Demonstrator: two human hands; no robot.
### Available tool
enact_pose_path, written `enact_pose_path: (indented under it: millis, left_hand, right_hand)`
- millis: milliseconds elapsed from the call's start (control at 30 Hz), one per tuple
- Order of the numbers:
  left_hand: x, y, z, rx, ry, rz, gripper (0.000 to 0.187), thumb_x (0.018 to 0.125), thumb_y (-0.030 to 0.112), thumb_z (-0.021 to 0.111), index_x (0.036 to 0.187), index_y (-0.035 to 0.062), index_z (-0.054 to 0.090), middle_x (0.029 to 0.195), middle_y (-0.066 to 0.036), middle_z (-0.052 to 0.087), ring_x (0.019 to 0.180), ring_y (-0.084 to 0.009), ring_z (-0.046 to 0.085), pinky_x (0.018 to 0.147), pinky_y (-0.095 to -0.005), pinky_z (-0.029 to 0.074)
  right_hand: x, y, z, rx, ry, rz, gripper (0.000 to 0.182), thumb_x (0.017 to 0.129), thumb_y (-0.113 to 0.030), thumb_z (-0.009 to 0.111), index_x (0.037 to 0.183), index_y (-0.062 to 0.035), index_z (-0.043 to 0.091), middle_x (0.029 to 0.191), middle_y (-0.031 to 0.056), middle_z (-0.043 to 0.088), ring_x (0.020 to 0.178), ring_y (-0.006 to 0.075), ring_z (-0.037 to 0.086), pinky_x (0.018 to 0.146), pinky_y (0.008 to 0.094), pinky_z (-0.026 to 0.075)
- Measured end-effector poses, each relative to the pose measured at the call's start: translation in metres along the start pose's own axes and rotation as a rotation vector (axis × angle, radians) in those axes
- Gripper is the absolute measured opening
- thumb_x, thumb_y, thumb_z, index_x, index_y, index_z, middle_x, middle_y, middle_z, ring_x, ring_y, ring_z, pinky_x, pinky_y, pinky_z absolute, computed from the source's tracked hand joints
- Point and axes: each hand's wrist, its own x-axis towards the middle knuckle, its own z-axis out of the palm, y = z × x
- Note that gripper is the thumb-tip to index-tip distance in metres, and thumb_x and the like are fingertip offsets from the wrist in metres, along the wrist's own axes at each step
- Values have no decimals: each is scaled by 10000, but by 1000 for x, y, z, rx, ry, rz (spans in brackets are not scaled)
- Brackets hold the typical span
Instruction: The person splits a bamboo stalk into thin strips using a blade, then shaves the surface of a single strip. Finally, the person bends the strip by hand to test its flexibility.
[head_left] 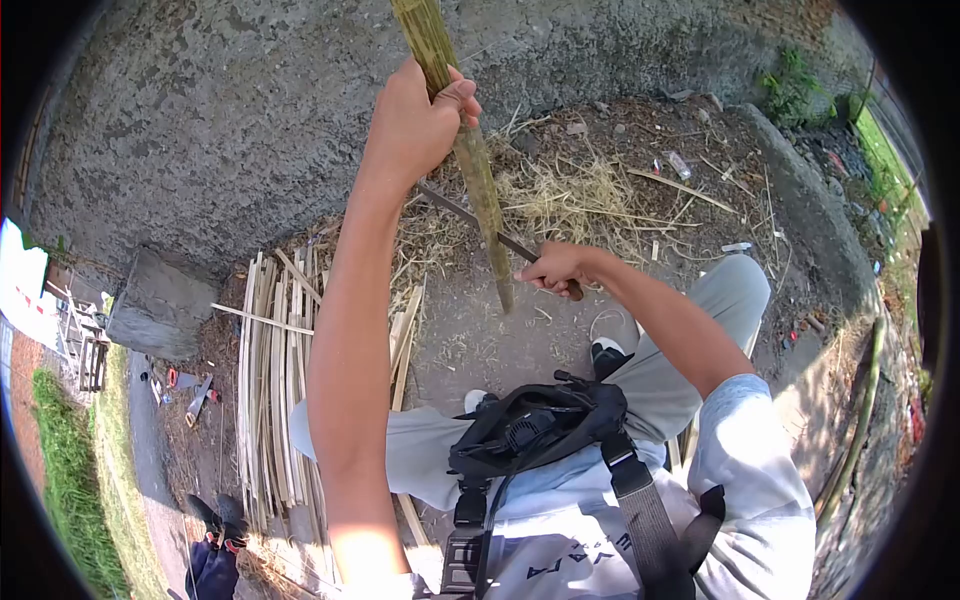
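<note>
My left hand (425,115) is closed around a greenish-brown bamboo pole (478,180), held at a slant in front of me. The pole's upper end runs out of view at the top, and its lower end hangs over the ground. In my right hand (560,268) is the handle of a long, narrow-bladed knife (515,246), with my fingers wrapped round it. Its dark blade crosses the lower half of the pole, and the blade's tip shows on the far side, below my left wrist.
Many split bamboo strips (275,390) lie on the ground to my left, beside a concrete block (160,305). Shavings (580,200) are heaped before the rough wall (250,110). A saw (200,400) lies farther left. Another person's shoes (217,512) show at lower left.
</note>
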Motion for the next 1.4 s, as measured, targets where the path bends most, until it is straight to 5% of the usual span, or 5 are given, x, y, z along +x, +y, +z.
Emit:
enact_pose_path:
  millis: [200,467,967,1200,1400]
  left_hand:
    - [-9,10,4,124,2,90,119,980,133,568,935,24,557,739,-38,656,705,-136,612,651,-307,482]
    - [-23,-4,-15,-311,-232,55,191,988,222,587,944,37,566,778,-39,658,763,-129,633,717,-286,512]
    - [-30,-35,9,-431,211,121,355,1024,377,498,889,54,551,777,-91,667,682,-157,632,646,-290,502]
    - [-45,-42,27,-329,404,269,352,1038,345,475,870,37,507,661,-58,589,547,-119,573,539,-275,467]
    - [-40,-45,54,-139,656,304,337,1039,306,470,866,18,496,589,-26,530,462,-78,495,418,-234,385]
  right_hand:
    - [23,0,0,-210,193,-95,413,865,-343,685,612,-44,555,504,48,512,421,154,496,419,334,406]
    - [-12,-10,-2,-301,-41,-75,541,836,-539,705,643,-50,574,495,43,523,429,150,533,415,327,417]
    - [11,-6,20,118,-111,-191,422,883,-448,711,850,-43,598,618,-12,531,518,62,533,433,244,383]
    - [-11,-18,38,-456,474,-234,471,875,-373,624,807,89,691,679,282,640,664,441,652,711,461,540]
    - [11,-7,39,-515,628,-263,342,860,-236,583,812,86,689,775,305,664,794,454,680,790,486,550]
